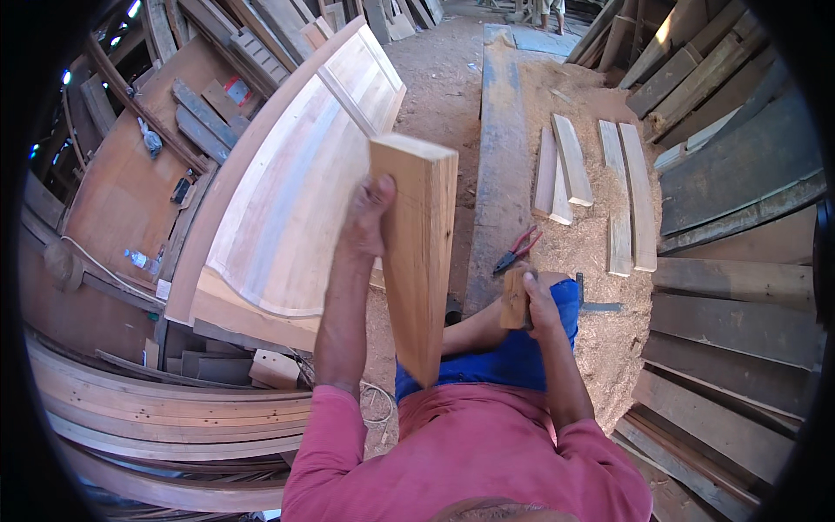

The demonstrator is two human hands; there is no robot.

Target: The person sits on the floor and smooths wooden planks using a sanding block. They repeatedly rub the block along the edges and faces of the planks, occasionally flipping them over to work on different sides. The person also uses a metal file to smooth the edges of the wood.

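A thick, pale brown wooden board (pixel 416 261) is held up before my chest, its far end raised and its near end close to my lap. My left hand (pixel 369 210) grips its left side, with the thumb across the face. Closed around a small brown wooden block (pixel 515 300) is my right hand (pixel 543 306), above my right thigh. The block's underside is hidden. Beyond that hand lie red-handled pliers (pixel 517 251), at the edge of a long plank (pixel 497 183). A try square (pixel 600 306) rests just right of my knee.
Several cut wood strips (pixel 618 200) lie on sawdust ahead to the right. A large panelled wooden piece (pixel 291 191) leans at the left, near curved planks (pixel 174 409). Boards (pixel 731 322) are stacked along the right. A plastic bottle (pixel 142 260) lies far left.
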